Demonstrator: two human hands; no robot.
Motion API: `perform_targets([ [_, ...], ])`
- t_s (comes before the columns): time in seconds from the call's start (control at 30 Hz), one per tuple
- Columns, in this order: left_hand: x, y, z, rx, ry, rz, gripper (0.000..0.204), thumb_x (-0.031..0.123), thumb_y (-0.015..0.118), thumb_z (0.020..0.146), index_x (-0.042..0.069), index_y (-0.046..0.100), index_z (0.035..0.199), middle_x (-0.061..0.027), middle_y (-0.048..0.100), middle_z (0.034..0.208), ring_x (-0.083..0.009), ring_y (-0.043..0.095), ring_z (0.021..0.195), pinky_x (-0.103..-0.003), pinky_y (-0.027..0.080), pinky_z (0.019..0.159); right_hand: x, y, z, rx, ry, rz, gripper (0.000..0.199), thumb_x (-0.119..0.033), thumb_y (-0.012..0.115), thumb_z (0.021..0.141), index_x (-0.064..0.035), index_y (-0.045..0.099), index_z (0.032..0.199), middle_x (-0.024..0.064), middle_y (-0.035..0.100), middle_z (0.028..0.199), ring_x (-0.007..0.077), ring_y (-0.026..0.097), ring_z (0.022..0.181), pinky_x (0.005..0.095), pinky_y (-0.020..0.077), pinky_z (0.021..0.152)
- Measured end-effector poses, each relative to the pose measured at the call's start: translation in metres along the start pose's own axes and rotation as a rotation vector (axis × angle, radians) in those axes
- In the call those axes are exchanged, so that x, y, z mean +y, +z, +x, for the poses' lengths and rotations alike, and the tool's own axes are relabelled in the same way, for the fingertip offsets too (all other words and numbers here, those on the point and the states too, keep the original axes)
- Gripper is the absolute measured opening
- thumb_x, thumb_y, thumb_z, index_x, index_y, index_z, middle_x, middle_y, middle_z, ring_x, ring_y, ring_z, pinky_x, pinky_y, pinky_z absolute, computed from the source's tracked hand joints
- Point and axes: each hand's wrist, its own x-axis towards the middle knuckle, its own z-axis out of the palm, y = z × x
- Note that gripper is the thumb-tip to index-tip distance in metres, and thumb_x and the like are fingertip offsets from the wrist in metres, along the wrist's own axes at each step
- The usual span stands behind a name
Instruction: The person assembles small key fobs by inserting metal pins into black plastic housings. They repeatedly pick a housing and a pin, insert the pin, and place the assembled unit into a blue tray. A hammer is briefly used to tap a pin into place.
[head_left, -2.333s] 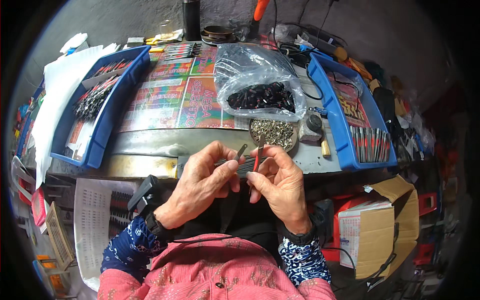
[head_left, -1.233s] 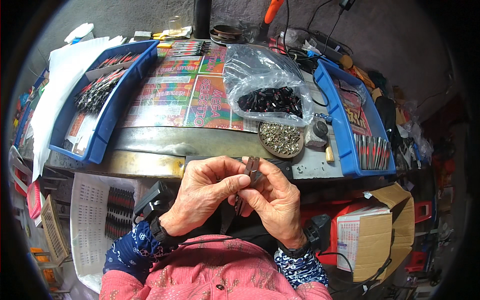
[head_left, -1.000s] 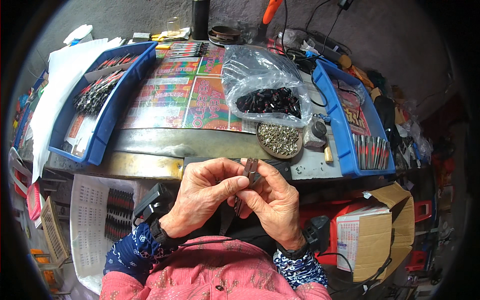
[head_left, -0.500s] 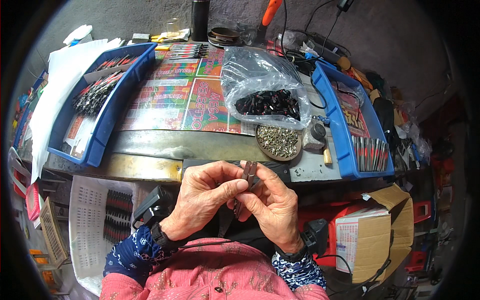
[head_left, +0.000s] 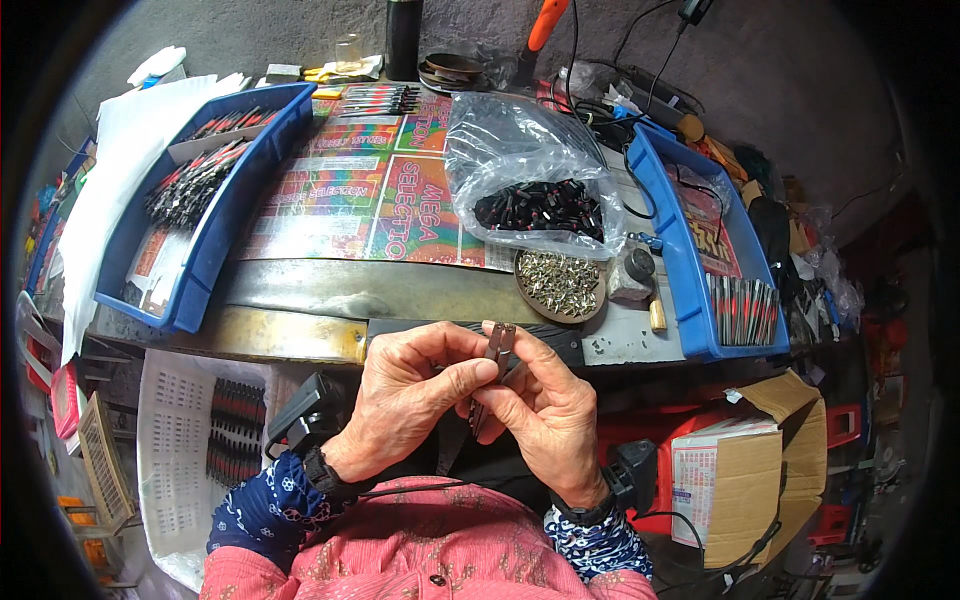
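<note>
There lay the bag (head_left: 512, 125), partly over the sheet (head_left: 325, 195), loose pieces (head_left: 540, 210) inside it! Just before it sat a dish (head_left: 572, 318) of fittings (head_left: 560, 280); farther before it, left hand (head_left: 410, 395) and right hand (head_left: 548, 410); well left of it, one tray (head_left: 218, 225); right of it, another tray (head_left: 680, 260).

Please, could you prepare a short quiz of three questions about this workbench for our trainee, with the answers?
1. What does the clear plastic bag hold? (a) black pieces (b) white caps (c) yellow pens
2. True or false: the left hand is empty.
3. Which is nearer the right hand: the bag or the round dish of small metal parts?

Key: 1: a. 2: false; both hands hold a narrow dark item. 3: the round dish.
</note>
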Motion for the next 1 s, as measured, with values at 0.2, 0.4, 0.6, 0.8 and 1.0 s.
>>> perform_targets([
  [0.2, 0.001, 0.000, 0.000, -0.001, 0.005, 0.016, 0.015, 0.009, 0.068, 0.092, -0.002, 0.069, 0.103, -0.0043, 0.070, 0.087, -0.0063, 0.062, 0.071, -0.020, 0.050, 0.058, -0.002, 0.001, 0.001, -0.001, 0.017, 0.010, 0.051, -0.001, 0.068, 0.090, -0.0074, 0.052, 0.139, 0.0003, 0.066, 0.081, 0.0036, 0.058, 0.064, 0.0188, 0.0502, 0.055],
  [0.4, 0.000, 0.000, 0.002, -0.006, -0.002, 0.023, 0.015, 0.010, 0.068, 0.092, -0.002, 0.069, 0.101, -0.0044, 0.070, 0.085, -0.0060, 0.061, 0.069, -0.019, 0.049, 0.057, -0.004, 0.000, 0.002, -0.004, 0.036, 0.010, 0.051, -0.001, 0.066, 0.091, -0.0085, 0.052, 0.140, 0.0009, 0.068, 0.085, 0.0036, 0.060, 0.068, 0.0187, 0.0501, 0.054],
  [0.6, -0.001, -0.001, 0.005, -0.011, -0.031, 0.016, 0.015, 0.010, 0.069, 0.092, -0.002, 0.069, 0.099, -0.0039, 0.070, 0.083, -0.0054, 0.061, 0.068, -0.020, 0.049, 0.057, -0.002, -0.003, 0.004, -0.053, 0.024, 0.003, 0.053, 0.000, 0.065, 0.091, -0.0089, 0.050, 0.141, 0.0019, 0.069, 0.083, 0.0041, 0.061, 0.066, 0.0185, 0.0495, 0.052],
  [0.8, 0.006, 0.001, 0.009, -0.012, -0.040, 0.010, 0.013, 0.011, 0.070, 0.091, -0.001, 0.068, 0.096, -0.0060, 0.069, 0.083, -0.0085, 0.060, 0.067, -0.022, 0.050, 0.057, -0.005, -0.004, 0.008, -0.061, 0.030, -0.004, 0.053, -0.001, 0.066, 0.091, -0.0087, 0.050, 0.141, 0.0017, 0.069, 0.081, 0.0033, 0.059, 0.063, 0.0187, 0.0484, 0.050],
  [1.0, 0.012, 0.001, 0.016, -0.011, 0.012, 0.040, 0.012, 0.011, 0.069, 0.091, 0.000, 0.067, 0.096, -0.0053, 0.069, 0.083, -0.0078, 0.061, 0.066, -0.021, 0.049, 0.055, -0.009, -0.005, 0.018, -0.048, -0.049, -0.049, 0.052, -0.002, 0.066, 0.091, -0.0063, 0.050, 0.141, 0.0022, 0.069, 0.080, 0.0032, 0.058, 0.061, 0.0189, 0.0479, 0.050],
])
